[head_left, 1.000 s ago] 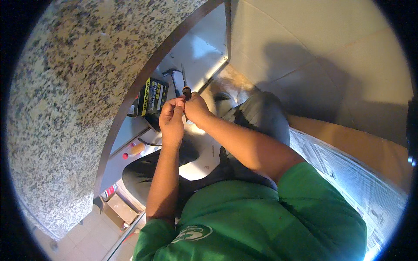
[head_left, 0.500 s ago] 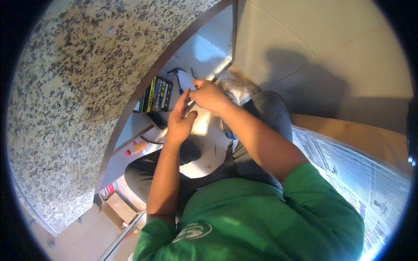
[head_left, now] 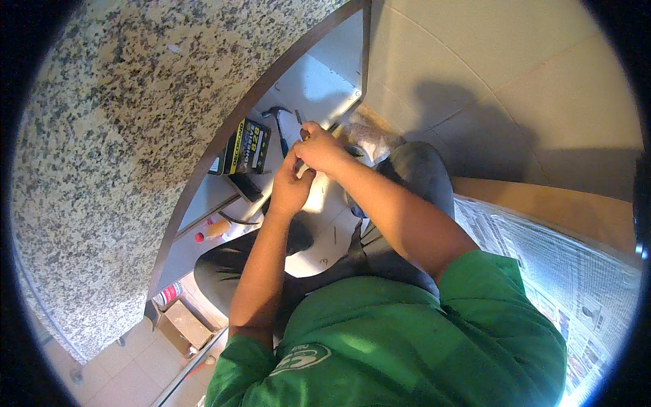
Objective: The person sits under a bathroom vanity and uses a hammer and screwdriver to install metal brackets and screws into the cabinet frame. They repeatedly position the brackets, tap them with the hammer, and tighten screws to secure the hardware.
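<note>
My right hand (head_left: 323, 150) is closed, and a small dark and yellowish bit shows at its fingers; I cannot make out what it is. Against it, my left hand (head_left: 291, 186) has its fingertips drawn in and its thumb bent toward them, so anything pinched there is hidden. Just beyond the hands, a claw hammer (head_left: 279, 125) with a dark handle lies on the white cabinet floor (head_left: 315, 85). Left of the hammer stands a black and yellow adhesive tin (head_left: 249, 148). A thin metal piece (head_left: 298, 117) shows beside my right fingers.
A speckled granite countertop (head_left: 122, 136) overhangs the cabinet at left. An orange bottle with a red cap (head_left: 215, 229) lies near my left knee. Lower left are a cardboard box (head_left: 188, 324) and a can (head_left: 169, 293). Newspaper-covered board (head_left: 563, 278) leans at right.
My left hand has moved slightly right toward my right hand, and its outstretched fingers have drawn in. The right hand has shifted only a little.
</note>
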Demonstrator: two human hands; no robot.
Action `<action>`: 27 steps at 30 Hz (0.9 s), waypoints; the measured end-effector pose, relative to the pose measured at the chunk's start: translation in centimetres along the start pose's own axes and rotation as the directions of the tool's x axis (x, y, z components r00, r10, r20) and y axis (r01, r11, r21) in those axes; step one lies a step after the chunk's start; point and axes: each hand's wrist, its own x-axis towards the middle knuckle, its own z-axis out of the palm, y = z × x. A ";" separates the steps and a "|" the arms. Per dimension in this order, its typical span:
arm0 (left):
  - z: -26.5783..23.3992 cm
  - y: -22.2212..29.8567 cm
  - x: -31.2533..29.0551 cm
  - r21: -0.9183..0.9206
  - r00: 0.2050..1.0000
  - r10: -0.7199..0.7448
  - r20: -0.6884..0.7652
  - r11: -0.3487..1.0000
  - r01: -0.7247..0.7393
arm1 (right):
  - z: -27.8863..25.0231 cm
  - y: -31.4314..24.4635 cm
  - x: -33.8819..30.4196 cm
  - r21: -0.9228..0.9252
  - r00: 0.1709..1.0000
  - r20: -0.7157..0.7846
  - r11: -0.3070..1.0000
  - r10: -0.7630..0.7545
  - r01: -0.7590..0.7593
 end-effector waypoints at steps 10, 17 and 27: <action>0.5 0.8 -0.2 -0.431 0.899 -0.435 -0.051 0.822 0.373 | 0.9 -0.6 -1.3 0.637 0.987 0.045 0.756 0.157 -0.149; 1.2 2.4 1.6 -0.396 0.854 -0.519 0.025 0.780 0.485 | 1.2 0.1 -1.3 0.733 0.965 0.017 0.653 0.261 -0.189; -0.9 -2.0 1.3 -0.554 0.867 -0.397 0.300 0.667 0.497 | 1.7 3.4 1.4 0.755 0.943 -0.021 0.623 0.333 -0.204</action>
